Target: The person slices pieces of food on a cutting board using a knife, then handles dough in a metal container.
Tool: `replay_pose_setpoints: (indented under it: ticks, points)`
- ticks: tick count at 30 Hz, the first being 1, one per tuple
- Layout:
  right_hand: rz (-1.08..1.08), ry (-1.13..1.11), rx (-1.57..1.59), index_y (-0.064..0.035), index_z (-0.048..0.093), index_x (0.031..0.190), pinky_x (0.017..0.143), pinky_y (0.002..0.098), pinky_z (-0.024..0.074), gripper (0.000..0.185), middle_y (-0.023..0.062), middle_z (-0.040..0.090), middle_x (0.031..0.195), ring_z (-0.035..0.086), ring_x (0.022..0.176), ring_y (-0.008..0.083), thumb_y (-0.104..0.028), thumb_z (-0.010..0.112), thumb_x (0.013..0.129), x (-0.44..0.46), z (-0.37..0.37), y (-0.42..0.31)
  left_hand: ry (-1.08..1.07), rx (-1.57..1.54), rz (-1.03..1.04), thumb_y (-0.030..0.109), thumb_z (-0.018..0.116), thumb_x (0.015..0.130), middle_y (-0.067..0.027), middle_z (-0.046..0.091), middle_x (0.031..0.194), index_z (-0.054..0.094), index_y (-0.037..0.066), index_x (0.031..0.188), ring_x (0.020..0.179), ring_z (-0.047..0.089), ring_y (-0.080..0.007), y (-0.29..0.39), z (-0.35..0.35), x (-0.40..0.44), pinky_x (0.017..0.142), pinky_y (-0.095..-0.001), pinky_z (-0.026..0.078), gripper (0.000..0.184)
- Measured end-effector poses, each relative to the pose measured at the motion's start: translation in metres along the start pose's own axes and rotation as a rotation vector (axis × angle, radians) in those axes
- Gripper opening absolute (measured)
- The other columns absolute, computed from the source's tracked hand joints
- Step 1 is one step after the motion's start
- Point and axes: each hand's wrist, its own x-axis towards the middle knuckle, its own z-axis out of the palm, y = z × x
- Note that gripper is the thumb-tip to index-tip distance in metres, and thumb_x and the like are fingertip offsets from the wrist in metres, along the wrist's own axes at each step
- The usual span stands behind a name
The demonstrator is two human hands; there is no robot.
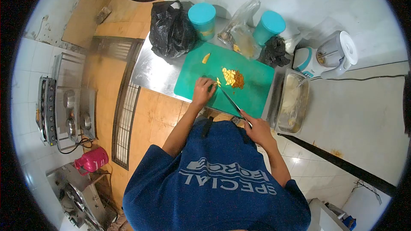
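Observation:
My right hand [258, 129] is wrapped round the handle of a kitchen knife [230, 100]. The blade points up and left across a green cutting board [257, 98], its tip by some small yellow food pieces [218, 81]. At those pieces, my left hand [204, 90] has its fingers curled and pressed together on the end of a yellow piece, which they mostly hide. Just right of the tip lies a heap of chopped yellow bits [229, 76], touching a pile of finer orange-brown bits [239, 81]. A single longer yellow piece [206, 58] rests farther back on the board.
Along the back stand a black plastic bag [171, 30], two turquoise-lidded tubs [202, 15] and a clear bag [242, 30]. To the right are a small black bag [274, 51], a blender [332, 53] and a metal tray [281, 122]. A pink gas cylinder [92, 161] stands left.

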Motion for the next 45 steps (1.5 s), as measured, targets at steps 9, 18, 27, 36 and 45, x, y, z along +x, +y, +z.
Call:
replay_pose_setpoints:
  ticks: [9,18,27,36,45]
  points:
    - [0.001,0.092,0.268,-0.0323,0.053,0.157,0.076,0.0551,0.0574,0.054,0.026,0.073,0.089,0.072,0.078,0.0441,-0.029,0.058,0.103,0.014,0.017,0.002,0.079,-0.057,-0.022,0.008,0.078,0.085,-0.0143,0.068,0.103,0.07,0.004,0.101,0.103,0.064,-0.0367,0.01,-0.008,0.001,0.091,-0.0474,0.053,0.018]
    - [-0.11,0.218,0.249,-0.0256,0.056,0.156,0.071,0.0476,0.0564,0.055,0.0226,0.076,0.093,0.072,0.073,0.0379,-0.019,0.063,0.101,0.048,0.068,0.005,0.02,-0.003,0.014,0.009,0.081,0.083,-0.0119,0.069,0.102,0.072,0.005,0.097,0.101,0.064,-0.0351,0.0,-0.002,-0.005,0.089,-0.0463,0.053,0.017]
    - [-0.164,0.25,0.232,-0.0233,0.056,0.156,0.072,0.0485,0.0568,0.055,0.0219,0.077,0.099,0.073,0.076,0.0379,-0.018,0.062,0.102,0.055,0.072,0.006,0.015,-0.017,0.014,0.007,0.081,0.084,-0.0117,0.07,0.1,0.072,0.004,0.096,0.097,0.065,-0.0345,0.0,-0.002,-0.003,0.086,-0.0461,0.054,0.016]
    - [-0.147,0.218,0.218,-0.0284,0.05,0.159,0.079,0.055,0.0591,0.059,0.0188,0.077,0.104,0.074,0.087,0.0412,-0.021,0.061,0.101,0.056,0.077,0.006,0.036,-0.013,0.022,0.008,0.081,0.084,-0.0111,0.07,0.099,0.074,0.004,0.095,0.097,0.065,-0.0333,0.007,-0.008,0.0,0.087,-0.0453,0.053,0.015]
    - [-0.129,0.173,0.075,-0.0285,0.053,0.157,0.075,0.0557,0.0582,0.054,0.0225,0.074,0.095,0.072,0.082,0.0418,-0.025,0.058,0.103,0.015,0.046,0.014,0.024,-0.026,0.01,0.008,0.081,0.084,-0.0113,0.07,0.102,0.073,0.005,0.098,0.098,0.064,-0.0338,-0.001,-0.003,-0.002,0.087,-0.0457,0.053,0.016]
